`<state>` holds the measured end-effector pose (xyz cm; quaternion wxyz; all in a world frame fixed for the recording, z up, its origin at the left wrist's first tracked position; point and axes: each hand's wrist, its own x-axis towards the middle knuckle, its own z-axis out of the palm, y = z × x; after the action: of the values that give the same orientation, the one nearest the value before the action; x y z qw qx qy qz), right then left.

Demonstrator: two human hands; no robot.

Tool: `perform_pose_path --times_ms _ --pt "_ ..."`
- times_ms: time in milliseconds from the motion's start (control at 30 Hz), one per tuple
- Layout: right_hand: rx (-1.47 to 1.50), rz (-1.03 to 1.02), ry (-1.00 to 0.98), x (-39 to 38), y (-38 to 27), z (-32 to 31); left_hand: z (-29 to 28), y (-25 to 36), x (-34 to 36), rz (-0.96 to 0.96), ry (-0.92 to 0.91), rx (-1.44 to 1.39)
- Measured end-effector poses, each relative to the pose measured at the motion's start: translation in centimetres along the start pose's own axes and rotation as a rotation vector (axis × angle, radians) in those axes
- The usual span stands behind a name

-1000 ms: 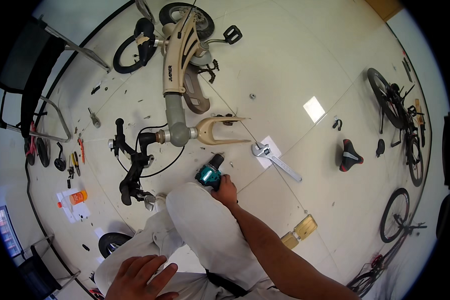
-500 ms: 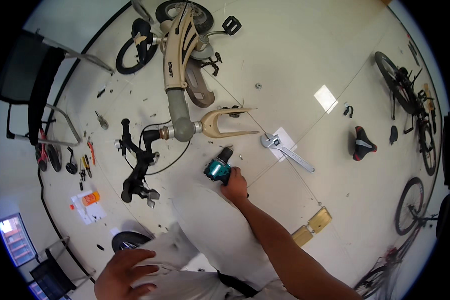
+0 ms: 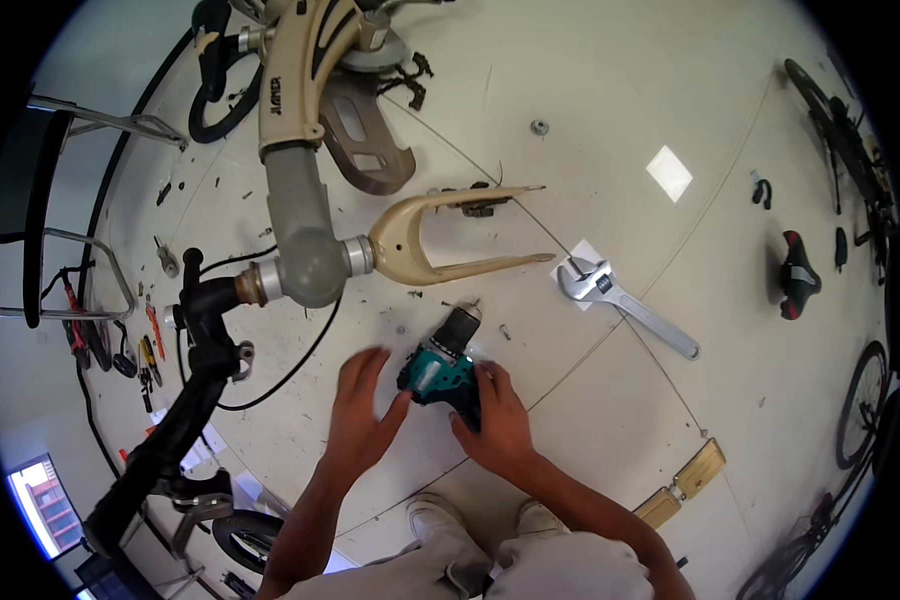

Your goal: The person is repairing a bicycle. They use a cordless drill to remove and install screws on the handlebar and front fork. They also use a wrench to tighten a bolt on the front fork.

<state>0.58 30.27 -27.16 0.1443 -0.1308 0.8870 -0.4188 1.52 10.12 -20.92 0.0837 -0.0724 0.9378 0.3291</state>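
A teal and black cordless drill (image 3: pixel 440 370) lies on the tiled floor, chuck pointing up the picture. My right hand (image 3: pixel 497 420) grips its handle from the right side. Just left of it my left hand (image 3: pixel 365 405) is open, fingers curved beside the drill body, with no clear grip on it. Beyond the drill lies a beige bicycle fork (image 3: pixel 410 245), joined to a grey head tube (image 3: pixel 300 215) of a partly dismantled frame (image 3: pixel 300 70). Black handlebars (image 3: pixel 210 330) with cables extend toward the lower left. A large silver adjustable wrench (image 3: pixel 640 310) rests right of the drill.
Around me are a black chair (image 3: pixel 45 200), scattered tools (image 3: pixel 150 355), a loose saddle (image 3: pixel 800 275), gold pedals (image 3: pixel 695 470), a wheel (image 3: pixel 240 540), and other bicycles (image 3: pixel 850 160) along the right. Small loose parts dot the floor (image 3: pixel 620 130).
My view has tilted and drawn nearer the handlebars and fork. My left hand has moved from over my legs up beside the drill. My right hand stays on the drill.
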Motion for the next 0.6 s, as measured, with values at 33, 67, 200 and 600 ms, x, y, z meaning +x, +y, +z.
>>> perform_pose_path --times_ms 33,67,200,600 --pt "-0.008 -0.074 -0.019 -0.6 0.5 -1.7 1.4 0.4 1.5 0.009 -0.037 -0.006" --pt "-0.012 -0.158 -0.033 -0.8 1.4 -3.0 2.4 0.8 3.0 0.020 -0.066 -0.005" --pt "-0.349 -0.118 0.346 0.2 9.3 -6.1 5.6 0.4 4.3 0.016 -0.133 0.169" --pt "-0.327 0.010 0.360 1.8 13.2 -6.8 8.0 1.4 5.4 -0.089 -0.064 0.267"
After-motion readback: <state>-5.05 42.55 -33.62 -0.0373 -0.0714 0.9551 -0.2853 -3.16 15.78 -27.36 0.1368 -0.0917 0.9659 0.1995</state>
